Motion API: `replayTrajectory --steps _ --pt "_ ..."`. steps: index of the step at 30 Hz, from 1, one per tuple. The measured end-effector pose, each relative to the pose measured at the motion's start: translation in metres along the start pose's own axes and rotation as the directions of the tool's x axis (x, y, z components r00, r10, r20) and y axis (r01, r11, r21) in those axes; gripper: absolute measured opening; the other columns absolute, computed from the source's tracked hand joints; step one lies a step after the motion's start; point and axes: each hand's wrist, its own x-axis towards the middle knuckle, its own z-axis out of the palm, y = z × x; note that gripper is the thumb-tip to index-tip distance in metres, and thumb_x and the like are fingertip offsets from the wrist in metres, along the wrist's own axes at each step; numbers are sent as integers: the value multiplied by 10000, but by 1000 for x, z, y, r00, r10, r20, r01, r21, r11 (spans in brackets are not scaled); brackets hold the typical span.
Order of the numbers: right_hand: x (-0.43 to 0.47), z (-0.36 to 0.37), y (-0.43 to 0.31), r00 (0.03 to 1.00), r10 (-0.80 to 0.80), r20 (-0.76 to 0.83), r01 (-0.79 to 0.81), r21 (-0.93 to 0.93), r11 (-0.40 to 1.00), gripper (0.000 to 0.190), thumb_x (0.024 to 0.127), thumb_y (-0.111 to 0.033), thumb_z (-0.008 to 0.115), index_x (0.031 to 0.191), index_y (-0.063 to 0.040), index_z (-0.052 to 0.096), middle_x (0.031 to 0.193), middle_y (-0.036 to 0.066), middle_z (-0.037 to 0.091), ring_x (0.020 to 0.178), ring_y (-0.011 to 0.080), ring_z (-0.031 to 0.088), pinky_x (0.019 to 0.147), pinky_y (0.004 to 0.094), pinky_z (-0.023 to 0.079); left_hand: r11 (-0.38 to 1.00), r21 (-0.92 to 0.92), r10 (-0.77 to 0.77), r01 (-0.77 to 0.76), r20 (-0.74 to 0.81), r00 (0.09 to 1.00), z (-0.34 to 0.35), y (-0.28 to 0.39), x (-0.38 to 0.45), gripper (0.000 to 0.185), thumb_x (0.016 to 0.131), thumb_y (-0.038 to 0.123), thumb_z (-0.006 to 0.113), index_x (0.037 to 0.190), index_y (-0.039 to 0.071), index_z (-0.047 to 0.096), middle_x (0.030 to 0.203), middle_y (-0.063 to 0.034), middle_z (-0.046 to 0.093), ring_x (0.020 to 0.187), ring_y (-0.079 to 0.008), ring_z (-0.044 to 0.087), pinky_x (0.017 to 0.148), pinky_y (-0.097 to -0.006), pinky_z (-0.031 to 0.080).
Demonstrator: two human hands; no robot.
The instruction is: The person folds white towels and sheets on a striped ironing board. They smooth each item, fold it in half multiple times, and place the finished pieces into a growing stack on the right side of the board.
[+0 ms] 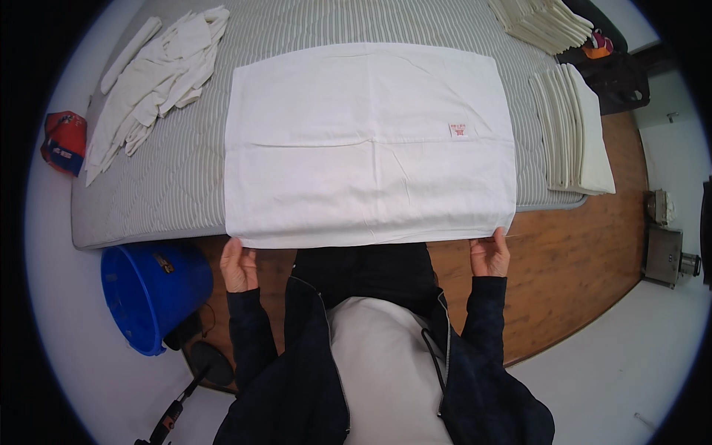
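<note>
A white cloth [311, 183] with faint fold creases and a small label with red print lies spread flat over a striped mattress [167, 189]. Its near edge reaches past the mattress edge toward my body. My left hand [239, 266] pinches the near left corner between thumb and fingers. At the near right corner, my right hand [490, 257] grips the cloth the same way. Between the two hands the near edge runs nearly straight.
A crumpled heap of white cloths [161, 78] lies at the mattress's far left. Folded cloths [573, 133] stand in a row at the right edge, with another folded stack [542, 22] beyond. A blue plastic bin [167, 289] is on the wooden floor [562, 278] at left.
</note>
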Motion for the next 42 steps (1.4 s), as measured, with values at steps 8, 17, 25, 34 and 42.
replayTrajectory --steps 8,17,25,34,42 --pt "-2 129 -1 717 -563 411 507 -862 17 133 980 -35 690 1082 8 764 1062 106 756 991 231 693 930 336 537 346 665 535 -662 440 721 141 44 -32 152 987 40 710 1117 -17 768 1022 -91 755 921 -161 689 850 -294 552" --pt "-7 189 72 704 204 681 682 -567 -461 567 971 -280 710 1501 -128 580 1638 126 455 1547 366 355 1254 609 232 1 299 161 -954 942 295 233 -11 -51 322 911 49 694 1229 13 726 1399 -169 652 1340 -375 583 1143 -498 447" --pt "21 167 6 794 -158 586 448 -742 -499 370 1045 -234 635 1375 -77 697 1534 192 568 1513 420 405 1254 625 205 172 451 94 -876 878 470 197 29 -31 260 910 62 728 1164 11 748 1297 -143 704 1275 -352 624 1118 -451 471" --pt "59 172 34 762 20 647 498 -566 -657 782 952 -517 706 1597 -145 465 1690 196 345 1580 431 257 1257 656 160 -186 438 0 -880 895 446 227 15 23 893 887 550 750 1608 124 442 1714 -194 291 1591 -404 235 1284 -579 147" --pt "97 192 7 748 -21 664 442 -522 -729 778 979 -520 684 1597 -107 453 1709 212 293 1586 467 210 1240 687 133 -275 492 48 -826 865 500 231 21 54 1004 911 616 702 1638 38 324 1698 -262 262 1599 -427 180 1288 -597 81"
